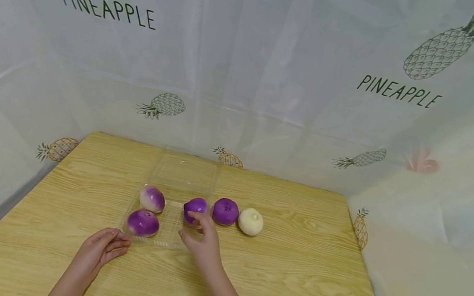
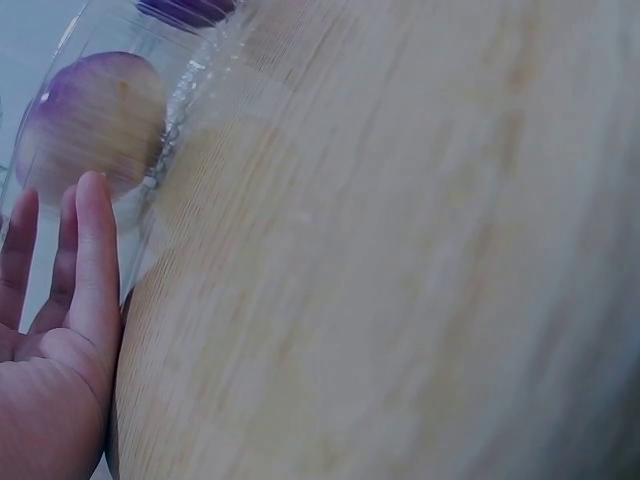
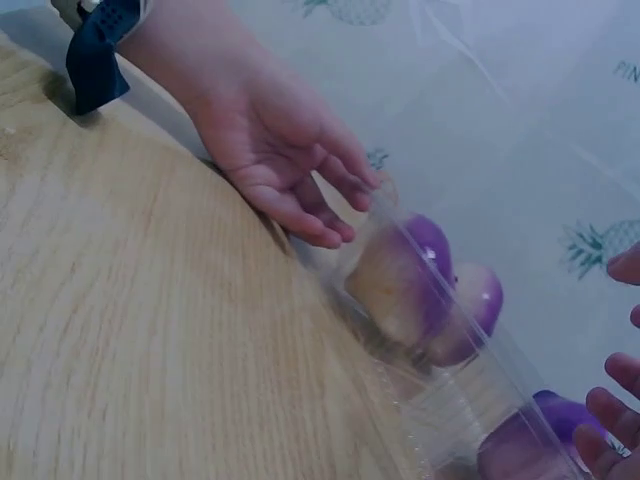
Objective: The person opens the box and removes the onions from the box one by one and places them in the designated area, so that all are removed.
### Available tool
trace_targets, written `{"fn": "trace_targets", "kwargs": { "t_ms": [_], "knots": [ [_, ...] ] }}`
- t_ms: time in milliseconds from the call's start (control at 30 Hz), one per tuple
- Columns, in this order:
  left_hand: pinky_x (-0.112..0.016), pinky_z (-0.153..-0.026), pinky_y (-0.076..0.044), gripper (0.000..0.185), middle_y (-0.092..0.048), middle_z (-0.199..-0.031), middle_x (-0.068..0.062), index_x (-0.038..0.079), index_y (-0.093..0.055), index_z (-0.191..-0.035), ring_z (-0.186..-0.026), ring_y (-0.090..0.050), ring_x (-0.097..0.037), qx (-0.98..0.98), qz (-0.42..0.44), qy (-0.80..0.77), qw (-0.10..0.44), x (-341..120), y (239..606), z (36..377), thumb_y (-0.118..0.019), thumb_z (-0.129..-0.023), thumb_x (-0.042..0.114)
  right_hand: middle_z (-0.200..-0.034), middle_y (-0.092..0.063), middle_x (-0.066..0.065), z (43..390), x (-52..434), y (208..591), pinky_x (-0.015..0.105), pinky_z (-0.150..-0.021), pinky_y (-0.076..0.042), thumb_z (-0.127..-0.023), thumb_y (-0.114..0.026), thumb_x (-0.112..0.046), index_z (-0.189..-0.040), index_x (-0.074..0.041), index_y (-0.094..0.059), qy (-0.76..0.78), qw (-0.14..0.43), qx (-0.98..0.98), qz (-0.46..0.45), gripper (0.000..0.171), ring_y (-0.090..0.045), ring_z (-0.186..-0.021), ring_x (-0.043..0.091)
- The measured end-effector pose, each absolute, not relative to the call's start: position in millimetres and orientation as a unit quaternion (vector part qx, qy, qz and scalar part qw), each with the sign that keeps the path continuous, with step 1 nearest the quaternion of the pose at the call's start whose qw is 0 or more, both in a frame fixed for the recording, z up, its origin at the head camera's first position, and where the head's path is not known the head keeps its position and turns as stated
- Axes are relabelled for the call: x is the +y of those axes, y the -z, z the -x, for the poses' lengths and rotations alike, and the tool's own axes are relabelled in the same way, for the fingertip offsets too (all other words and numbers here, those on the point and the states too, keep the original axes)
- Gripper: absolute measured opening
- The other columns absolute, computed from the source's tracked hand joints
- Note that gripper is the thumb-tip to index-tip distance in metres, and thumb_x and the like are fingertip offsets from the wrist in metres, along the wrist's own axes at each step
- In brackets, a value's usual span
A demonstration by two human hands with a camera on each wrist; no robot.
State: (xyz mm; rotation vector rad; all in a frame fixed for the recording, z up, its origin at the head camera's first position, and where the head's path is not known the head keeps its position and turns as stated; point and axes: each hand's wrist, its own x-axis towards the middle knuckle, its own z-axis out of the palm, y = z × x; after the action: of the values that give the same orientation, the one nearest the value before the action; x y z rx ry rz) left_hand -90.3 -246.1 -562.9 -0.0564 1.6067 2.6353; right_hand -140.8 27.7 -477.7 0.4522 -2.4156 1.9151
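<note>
Right hand (image 1: 203, 244) pinches a purple turnip (image 1: 195, 208) inside the clear tray (image 1: 160, 242); left hand (image 1: 101, 249) rests open, fingers relaxed, touching the tray's near corner.

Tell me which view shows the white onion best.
The head view. The white onion sits whole and unobstructed on the table, right of the clear tray. The left wrist and right wrist views do not show it, only purple onions in the tray.

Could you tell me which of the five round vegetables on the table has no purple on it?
The white one, at the far right end of the row, outside the clear tray; all others show purple.
</note>
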Motion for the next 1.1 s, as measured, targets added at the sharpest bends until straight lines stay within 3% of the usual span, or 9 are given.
{"fn": "trace_targets", "kwargs": {
  "t_ms": [100, 333, 600, 767, 1100],
  "knots": [
    [-0.034, -0.085, -0.058, 0.026, -0.069, -0.100, -0.007, 0.003, -0.066, -0.103, -0.094, -0.068, -0.019, 0.524, 0.027, -0.851, 0.027, -247, 562, 90, -0.043, -0.107, 0.015, -0.124, -0.055, 0.006, 146, 24, 490, 0.047, -0.095, -0.047, -0.084, -0.076, -0.007, -0.125, -0.003, -0.061, -0.606, 0.010, -0.783, -0.137, 0.044, -0.051, -0.112, 0.033],
    [-0.033, -0.085, -0.058, 0.025, -0.070, -0.099, -0.006, 0.006, -0.067, -0.102, -0.094, -0.068, -0.020, 0.525, 0.032, -0.850, 0.025, -247, 563, 91, -0.044, -0.106, 0.016, -0.123, -0.053, 0.003, 154, 21, 496, 0.052, -0.094, -0.049, -0.083, -0.078, -0.009, -0.125, -0.005, -0.061, -0.603, 0.021, -0.787, -0.125, 0.046, -0.053, -0.108, 0.033],
    [-0.033, -0.085, -0.058, 0.025, -0.070, -0.100, -0.006, 0.007, -0.066, -0.102, -0.094, -0.068, -0.019, 0.526, 0.033, -0.849, 0.025, -248, 565, 91, -0.044, -0.107, 0.016, -0.124, -0.053, -0.002, 152, 2, 505, 0.043, -0.103, -0.044, -0.082, -0.078, -0.014, -0.125, -0.009, -0.061, -0.580, -0.015, -0.799, -0.157, 0.047, -0.050, -0.118, 0.026],
    [-0.033, -0.085, -0.058, 0.024, -0.070, -0.099, -0.005, 0.008, -0.066, -0.101, -0.094, -0.068, -0.019, 0.530, 0.039, -0.847, 0.025, -248, 564, 91, -0.044, -0.106, 0.017, -0.121, -0.055, -0.001, 148, -13, 511, 0.045, -0.098, -0.047, -0.082, -0.078, -0.014, -0.124, -0.007, -0.063, -0.563, -0.033, -0.806, -0.179, 0.046, -0.051, -0.114, 0.032],
    [-0.034, -0.086, -0.058, 0.027, -0.069, -0.100, -0.007, 0.006, -0.066, -0.104, -0.094, -0.068, -0.020, 0.514, -0.001, -0.858, 0.018, -248, 565, 91, -0.041, -0.107, 0.012, -0.114, -0.059, 0.004, 152, -36, 507, 0.031, -0.089, -0.051, -0.084, -0.079, -0.023, -0.121, -0.012, -0.066, -0.519, -0.054, -0.831, -0.194, 0.041, -0.055, -0.108, 0.028]
  ]
}}
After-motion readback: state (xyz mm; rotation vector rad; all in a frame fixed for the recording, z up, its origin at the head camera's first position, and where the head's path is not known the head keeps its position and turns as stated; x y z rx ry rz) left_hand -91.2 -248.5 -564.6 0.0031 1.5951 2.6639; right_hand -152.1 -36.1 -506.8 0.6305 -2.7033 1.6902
